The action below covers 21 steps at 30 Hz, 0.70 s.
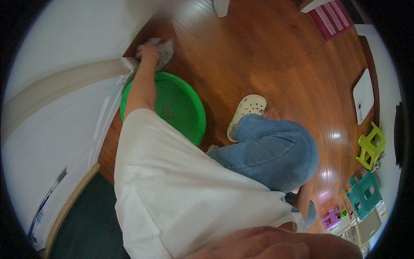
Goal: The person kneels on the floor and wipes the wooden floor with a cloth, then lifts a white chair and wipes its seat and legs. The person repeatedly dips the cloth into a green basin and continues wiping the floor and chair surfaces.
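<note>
My left hand point(150, 51) is stretched out at the upper left, blurred, on a grey cloth point(166, 53). Hand and cloth are down at the wood-look floor, close by the corner of the white wall trim point(128, 64). Below my forearm stands a round green plastic basin point(181, 97); the arm passes over its left side. A small brownish patch shows on the basin's bottom. My right hand is out of view. To the right of the basin are my cream clog point(250, 105) and my bent knee in blue jeans point(291, 155).
White walls point(64, 106) border the left side, above a dark green floor area point(87, 220). Rightward lie a flat white panel point(364, 97), a lime stool point(371, 145), a teal plastic stool point(365, 194) and a purple stool point(331, 219). A striped maroon mat point(331, 19) lies top right, near white furniture legs point(221, 6).
</note>
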Motion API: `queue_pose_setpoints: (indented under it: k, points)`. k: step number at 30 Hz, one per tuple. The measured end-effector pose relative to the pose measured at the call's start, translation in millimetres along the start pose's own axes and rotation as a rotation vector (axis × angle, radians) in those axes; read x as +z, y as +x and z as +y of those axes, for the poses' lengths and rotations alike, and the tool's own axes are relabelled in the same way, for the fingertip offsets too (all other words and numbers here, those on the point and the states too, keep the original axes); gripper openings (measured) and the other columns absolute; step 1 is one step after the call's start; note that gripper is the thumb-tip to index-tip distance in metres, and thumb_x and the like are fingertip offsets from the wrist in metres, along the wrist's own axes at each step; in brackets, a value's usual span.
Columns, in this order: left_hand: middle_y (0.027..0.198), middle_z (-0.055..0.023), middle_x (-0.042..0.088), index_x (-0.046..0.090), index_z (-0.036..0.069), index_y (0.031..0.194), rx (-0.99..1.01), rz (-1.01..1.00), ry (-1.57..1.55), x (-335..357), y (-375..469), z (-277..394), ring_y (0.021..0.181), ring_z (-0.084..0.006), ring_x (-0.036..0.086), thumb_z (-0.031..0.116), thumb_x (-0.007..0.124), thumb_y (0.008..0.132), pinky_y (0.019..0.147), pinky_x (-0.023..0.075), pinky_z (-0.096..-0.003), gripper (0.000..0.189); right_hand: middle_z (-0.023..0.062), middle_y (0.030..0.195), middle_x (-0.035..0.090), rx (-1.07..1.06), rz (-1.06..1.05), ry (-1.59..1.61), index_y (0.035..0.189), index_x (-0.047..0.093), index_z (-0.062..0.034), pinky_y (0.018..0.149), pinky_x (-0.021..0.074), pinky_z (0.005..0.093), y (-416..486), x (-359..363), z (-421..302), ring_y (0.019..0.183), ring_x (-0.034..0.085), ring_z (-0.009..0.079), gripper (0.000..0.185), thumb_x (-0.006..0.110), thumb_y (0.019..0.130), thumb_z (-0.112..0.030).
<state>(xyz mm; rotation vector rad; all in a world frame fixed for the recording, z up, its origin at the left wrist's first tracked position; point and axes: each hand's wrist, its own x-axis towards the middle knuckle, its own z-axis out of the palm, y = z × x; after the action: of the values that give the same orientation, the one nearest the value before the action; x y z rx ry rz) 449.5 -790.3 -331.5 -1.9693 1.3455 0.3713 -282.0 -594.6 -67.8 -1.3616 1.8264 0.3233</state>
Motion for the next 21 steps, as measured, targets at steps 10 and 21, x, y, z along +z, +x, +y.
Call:
queue_pose_setpoints:
  k: [10, 21]
  points:
    - [0.155, -0.0139, 0.015, 0.026, 0.010, 0.148, -0.197, 0.049, -0.647, -45, 44, 70, 0.140, -0.0478, 0.010, 0.050, 0.056, 0.086, 0.107, 0.0168, -0.0673, 0.079, 0.0218, 0.108, 0.065, 0.006, -0.033, 0.011, 0.115, 0.059, 0.0004, 0.081, 0.0487, 0.0399, -1, 1, -22, 0.100, 0.062, 0.0348, 0.033, 0.057, 0.087, -0.017]
    - [0.154, -0.0133, 0.015, 0.038, 0.015, 0.139, 0.330, 0.261, -0.766, -109, -87, 238, 0.139, -0.0494, 0.011, 0.008, 0.051, 0.088, 0.098, 0.0310, -0.0720, 0.053, 0.0205, 0.108, 0.065, 0.007, -0.042, 0.061, 0.115, 0.059, 0.0007, 0.082, 0.0486, 0.0393, -5, 12, -25, 0.100, 0.062, 0.0337, 0.032, 0.056, 0.088, -0.017]
